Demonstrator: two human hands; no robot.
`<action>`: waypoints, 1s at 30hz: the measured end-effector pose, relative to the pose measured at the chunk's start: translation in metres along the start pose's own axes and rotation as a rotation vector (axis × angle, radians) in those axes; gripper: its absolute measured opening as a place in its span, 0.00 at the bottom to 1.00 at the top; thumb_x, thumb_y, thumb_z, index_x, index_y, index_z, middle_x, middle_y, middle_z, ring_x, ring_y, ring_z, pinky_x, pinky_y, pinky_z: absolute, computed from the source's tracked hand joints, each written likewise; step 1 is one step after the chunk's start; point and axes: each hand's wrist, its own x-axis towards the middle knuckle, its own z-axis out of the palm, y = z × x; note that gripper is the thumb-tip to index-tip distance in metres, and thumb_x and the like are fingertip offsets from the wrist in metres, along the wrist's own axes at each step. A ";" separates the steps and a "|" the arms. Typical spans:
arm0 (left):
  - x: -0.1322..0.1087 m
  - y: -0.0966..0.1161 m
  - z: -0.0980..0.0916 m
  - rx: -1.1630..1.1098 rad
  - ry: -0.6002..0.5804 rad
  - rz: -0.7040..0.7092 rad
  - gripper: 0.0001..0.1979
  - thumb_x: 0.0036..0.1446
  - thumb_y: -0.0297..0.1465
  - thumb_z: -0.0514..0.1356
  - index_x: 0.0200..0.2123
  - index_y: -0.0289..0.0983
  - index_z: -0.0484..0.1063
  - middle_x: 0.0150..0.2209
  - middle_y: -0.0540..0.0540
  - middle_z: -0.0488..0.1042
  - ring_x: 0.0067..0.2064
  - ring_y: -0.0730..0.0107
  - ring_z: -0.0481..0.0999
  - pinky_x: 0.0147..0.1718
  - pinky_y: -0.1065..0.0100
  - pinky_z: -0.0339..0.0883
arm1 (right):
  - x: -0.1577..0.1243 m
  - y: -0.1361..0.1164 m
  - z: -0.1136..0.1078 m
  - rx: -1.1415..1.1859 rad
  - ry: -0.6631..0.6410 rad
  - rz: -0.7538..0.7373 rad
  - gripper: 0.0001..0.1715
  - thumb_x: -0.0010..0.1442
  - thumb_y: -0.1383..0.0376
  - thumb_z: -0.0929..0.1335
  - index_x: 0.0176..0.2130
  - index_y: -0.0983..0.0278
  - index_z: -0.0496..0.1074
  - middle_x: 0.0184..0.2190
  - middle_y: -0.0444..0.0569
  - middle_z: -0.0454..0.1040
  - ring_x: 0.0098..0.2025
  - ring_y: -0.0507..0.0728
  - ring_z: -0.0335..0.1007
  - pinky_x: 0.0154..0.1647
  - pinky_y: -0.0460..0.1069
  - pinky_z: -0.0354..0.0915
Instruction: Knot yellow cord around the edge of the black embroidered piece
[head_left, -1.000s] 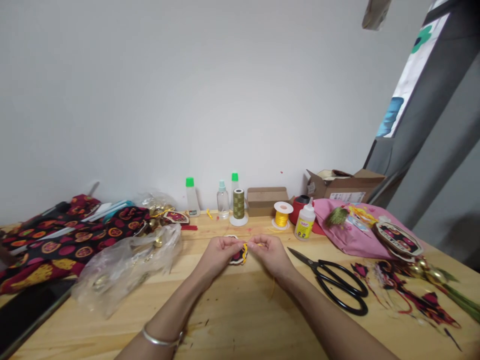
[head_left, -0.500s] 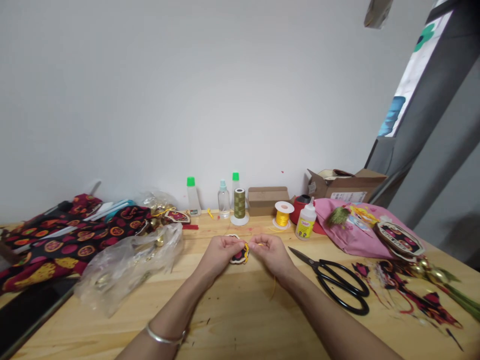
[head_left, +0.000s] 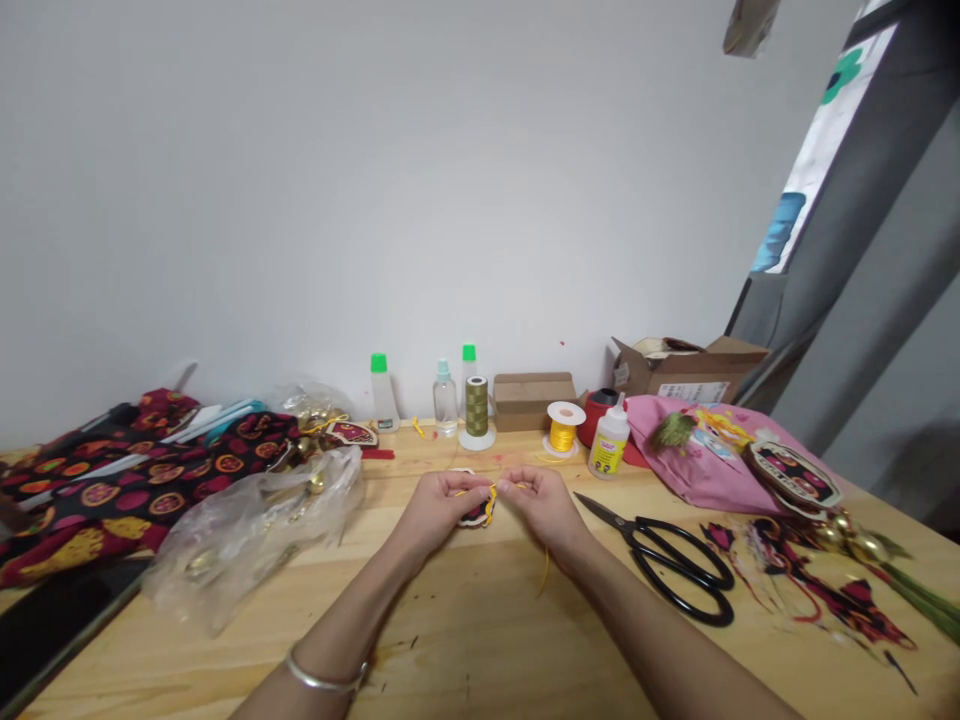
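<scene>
Over the middle of the wooden table, my left hand (head_left: 441, 510) grips a small dark patch (head_left: 475, 516) with a pale border and yellow cord along its right side. The thumb lies across the patch and hides part of it. My right hand (head_left: 538, 503), closed in a pinch close to that edge, holds a thin yellow cord (head_left: 545, 572), whose loose end hangs below the palm. Black-handled scissors (head_left: 660, 560) lie just right of my right hand. Behind the hands stand a spool of yellow cord (head_left: 563, 433) and an olive thread spool (head_left: 477, 408).
A glue bottle (head_left: 608, 443) stands near a pink bag (head_left: 679, 470) and an open cardboard box (head_left: 686, 370). Fabric scraps (head_left: 814, 575) lie at the right. Patterned cloth (head_left: 225, 460), a plastic bag (head_left: 247, 540) and a dark flat object (head_left: 60, 620) occupy the left.
My right hand has moved slightly left, nearer to the patch's edge. The whole view has shifted a little; the left hand keeps its hold.
</scene>
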 end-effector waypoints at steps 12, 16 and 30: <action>-0.001 0.002 0.003 0.003 -0.005 -0.032 0.12 0.36 0.33 0.62 0.23 0.29 0.72 0.15 0.50 0.68 0.17 0.79 0.62 0.19 0.76 0.54 | 0.003 0.006 -0.002 -0.112 0.053 -0.118 0.07 0.41 0.63 0.66 0.22 0.66 0.66 0.16 0.41 0.64 0.19 0.49 0.58 0.20 0.43 0.54; -0.001 0.003 0.005 -0.035 0.002 -0.074 0.14 0.33 0.33 0.64 0.27 0.30 0.72 0.16 0.50 0.70 0.18 0.78 0.64 0.20 0.75 0.56 | 0.003 0.003 -0.002 -0.107 0.053 -0.118 0.08 0.40 0.63 0.66 0.22 0.66 0.67 0.17 0.42 0.66 0.20 0.49 0.59 0.21 0.44 0.56; -0.001 0.004 0.006 0.025 0.039 -0.063 0.12 0.34 0.32 0.63 0.23 0.29 0.73 0.14 0.50 0.69 0.18 0.78 0.63 0.19 0.75 0.55 | 0.002 0.008 -0.003 -0.414 0.072 -0.315 0.09 0.47 0.63 0.62 0.25 0.66 0.67 0.21 0.44 0.68 0.23 0.51 0.65 0.24 0.44 0.60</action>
